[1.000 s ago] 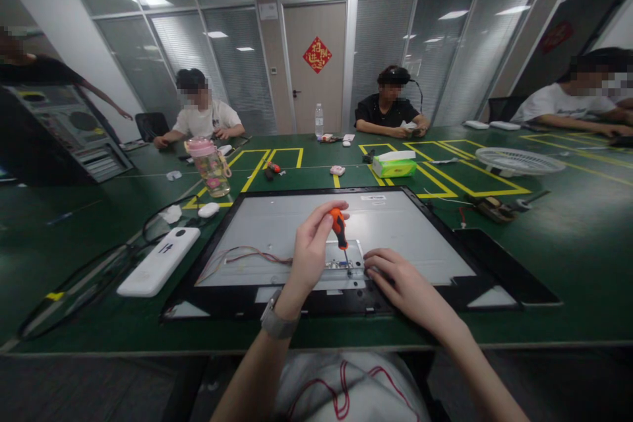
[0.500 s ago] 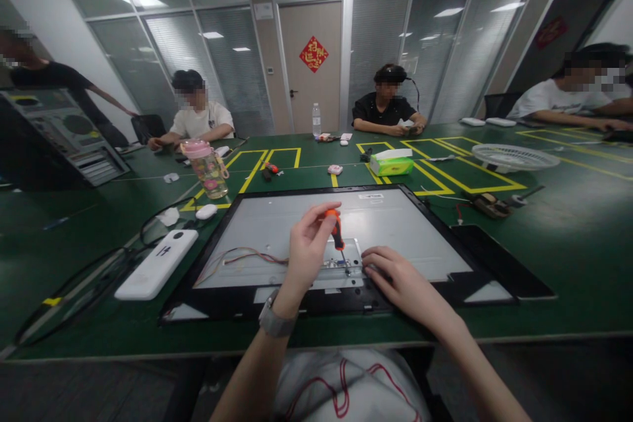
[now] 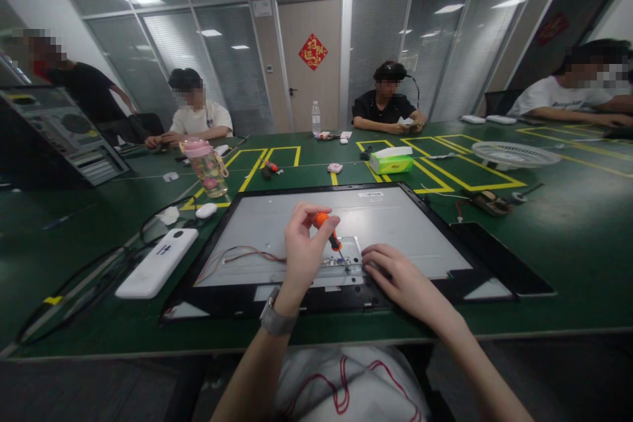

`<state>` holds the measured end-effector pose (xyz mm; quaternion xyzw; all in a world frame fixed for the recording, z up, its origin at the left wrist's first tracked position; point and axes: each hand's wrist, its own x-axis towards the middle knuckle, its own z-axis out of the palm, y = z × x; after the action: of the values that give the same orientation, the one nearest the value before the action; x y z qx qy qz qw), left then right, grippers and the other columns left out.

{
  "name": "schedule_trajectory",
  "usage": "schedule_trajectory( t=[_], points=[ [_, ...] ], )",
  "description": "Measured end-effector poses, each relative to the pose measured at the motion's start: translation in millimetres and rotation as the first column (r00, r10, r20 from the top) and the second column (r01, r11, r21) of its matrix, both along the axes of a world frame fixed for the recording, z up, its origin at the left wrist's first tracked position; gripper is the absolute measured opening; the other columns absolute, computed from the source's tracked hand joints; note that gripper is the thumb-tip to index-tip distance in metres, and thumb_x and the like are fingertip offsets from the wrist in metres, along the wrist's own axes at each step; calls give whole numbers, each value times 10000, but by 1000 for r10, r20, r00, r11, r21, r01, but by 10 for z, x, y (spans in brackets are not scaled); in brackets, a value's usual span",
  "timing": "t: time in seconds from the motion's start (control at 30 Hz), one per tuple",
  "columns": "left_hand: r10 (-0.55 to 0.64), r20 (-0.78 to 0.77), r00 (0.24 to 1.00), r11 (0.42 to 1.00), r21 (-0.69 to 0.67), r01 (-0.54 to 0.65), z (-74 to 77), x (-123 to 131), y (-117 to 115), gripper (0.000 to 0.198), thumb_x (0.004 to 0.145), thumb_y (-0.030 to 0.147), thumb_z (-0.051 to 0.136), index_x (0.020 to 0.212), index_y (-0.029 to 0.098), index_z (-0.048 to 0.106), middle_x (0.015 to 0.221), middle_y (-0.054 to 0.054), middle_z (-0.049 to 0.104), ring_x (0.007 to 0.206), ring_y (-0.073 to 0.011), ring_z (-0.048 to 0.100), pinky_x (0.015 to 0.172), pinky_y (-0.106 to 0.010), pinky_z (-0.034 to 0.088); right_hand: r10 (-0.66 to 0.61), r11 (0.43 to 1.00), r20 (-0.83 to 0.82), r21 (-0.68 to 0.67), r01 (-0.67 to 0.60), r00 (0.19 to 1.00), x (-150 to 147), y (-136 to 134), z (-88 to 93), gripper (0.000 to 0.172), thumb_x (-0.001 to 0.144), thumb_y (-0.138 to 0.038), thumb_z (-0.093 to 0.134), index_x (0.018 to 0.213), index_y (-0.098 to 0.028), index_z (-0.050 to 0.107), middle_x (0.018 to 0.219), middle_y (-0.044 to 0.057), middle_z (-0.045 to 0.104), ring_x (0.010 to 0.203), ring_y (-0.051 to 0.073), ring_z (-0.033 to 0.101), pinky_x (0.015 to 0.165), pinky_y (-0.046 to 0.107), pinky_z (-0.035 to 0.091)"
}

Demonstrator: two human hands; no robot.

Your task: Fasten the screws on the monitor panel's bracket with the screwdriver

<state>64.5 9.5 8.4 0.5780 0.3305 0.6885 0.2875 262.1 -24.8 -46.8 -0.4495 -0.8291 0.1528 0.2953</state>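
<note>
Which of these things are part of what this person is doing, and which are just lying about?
Seem part of the job:
- screwdriver, in the left hand
- black-framed panel, with the right hand on it
- thin coloured wires on the panel

Apparently just lying about:
- pink-lidded bottle
- white slab marked in black
- green tissue pack
- white round grille

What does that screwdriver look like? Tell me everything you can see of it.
The screwdriver has an orange-and-black handle, apparently plastic or rubber, and a thin shaft that looks like metal. It is tilted, its orange end leaning left and its shaft pointing down to the right. The left hand holds the handle between thumb and fingers, hiding part of it. The shaft reaches down to small fittings on the flat grey panel; the tip's shape is too small to tell.
</note>
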Motion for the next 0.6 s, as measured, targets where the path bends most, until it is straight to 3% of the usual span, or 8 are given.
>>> schedule_trajectory(
  t=[0.13, 0.33, 0.5, 0.6],
  points=[
    [-25, -2, 1000, 1000, -7, 25, 3, 4, 2, 104, 766, 260, 758, 808, 186, 700, 815, -8, 576, 727, -124, 576, 683, -237, 482, 2, 1000, -4, 1, -2, 1000, 1, -5, 4, 171, 986, -182, 462, 978, -210, 630, 1062, 85, 650, 1009, 239, 618, 922, 396, 497],
    [-97, -84, 992, 994, -57, 93, 15, -13, 1, 283, 981, 315, 483, 1133, 215, 700, 908, -40, 633, 853, -150, 617, 820, -277, 483, 2, 1000, -10, 2, -2, 1000, 4, -12, 12, 173, 981, -174, 462, 981, -206, 632, 1062, 86, 649, 1007, 237, 619, 920, 395, 498],
    [-62, -82, 995, 998, -23, 61, 21, -20, -5, 213, 896, 363, 630, 969, 215, 764, 912, -33, 580, 790, -136, 596, 726, -245, 492, -1, 1000, -11, -2, 0, 1000, 1, -17, 14, 173, 981, -176, 467, 983, -210, 636, 1061, 85, 652, 1008, 239, 621, 918, 400, 500],
    [-122, -54, 991, 992, -50, 120, 5, -17, -8, 248, 910, 378, 609, 1031, 216, 752, 883, -31, 601, 771, -142, 600, 737, -257, 496, 2, 1000, -20, 3, -1, 1000, 2, -18, 13, 174, 978, -174, 472, 985, -216, 641, 1066, 86, 655, 1004, 238, 623, 918, 401, 502]
  ],
)
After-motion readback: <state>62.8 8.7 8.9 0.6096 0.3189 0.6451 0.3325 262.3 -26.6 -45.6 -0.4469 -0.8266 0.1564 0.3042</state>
